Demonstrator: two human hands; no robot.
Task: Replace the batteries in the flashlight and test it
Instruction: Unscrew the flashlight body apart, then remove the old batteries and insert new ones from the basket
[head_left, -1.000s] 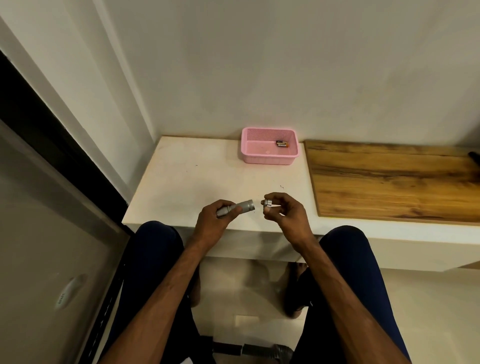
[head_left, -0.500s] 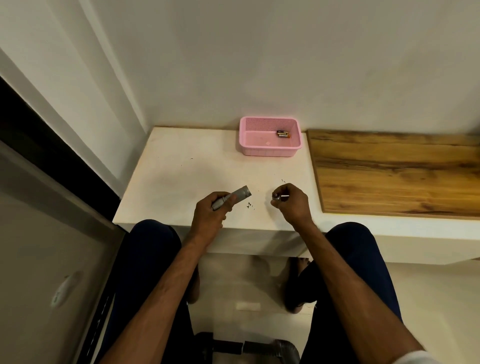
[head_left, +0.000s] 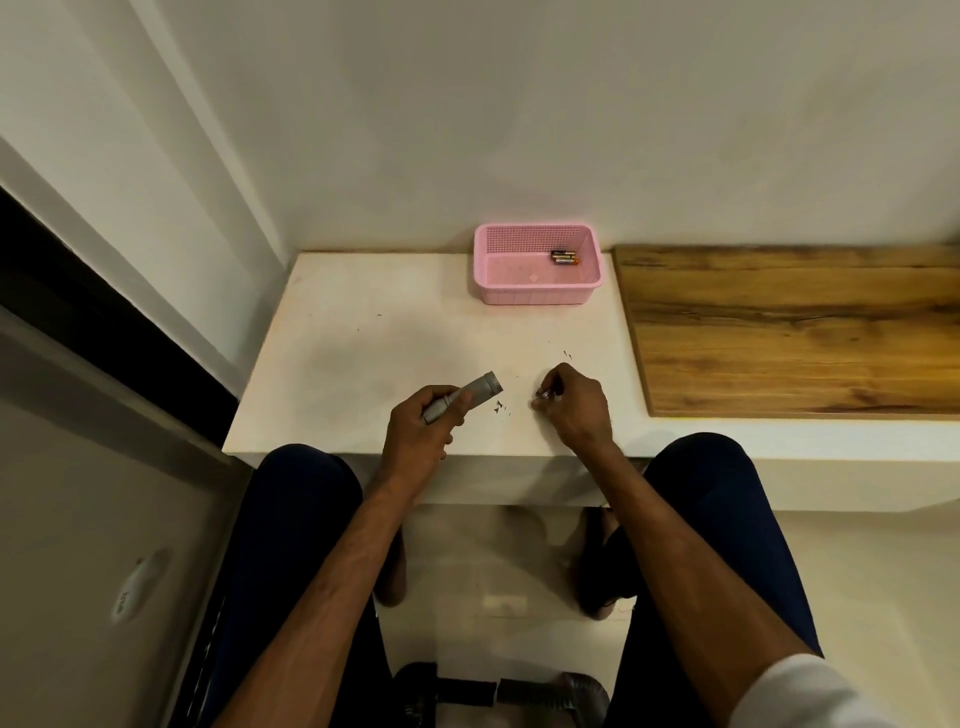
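Note:
My left hand (head_left: 423, 426) grips the grey flashlight body (head_left: 475, 392), whose open end points up and to the right over the white table (head_left: 363, 353). My right hand (head_left: 574, 402) rests low on the table surface with its fingers closed on the small silver end cap (head_left: 544, 395), about a hand's width right of the flashlight. Two batteries (head_left: 564, 257) lie in the right rear corner of a pink basket (head_left: 535, 293) at the back of the table.
A wooden board (head_left: 795, 327) covers the counter to the right of the white table. Small dark specks (head_left: 500, 408) lie on the table between my hands. The wall stands directly behind the basket. My knees are below the table's front edge.
My right hand moved away from the flashlight, right and down to the table, with the cap in it. My left hand tilted the flashlight's open end upward. The view shifted slightly.

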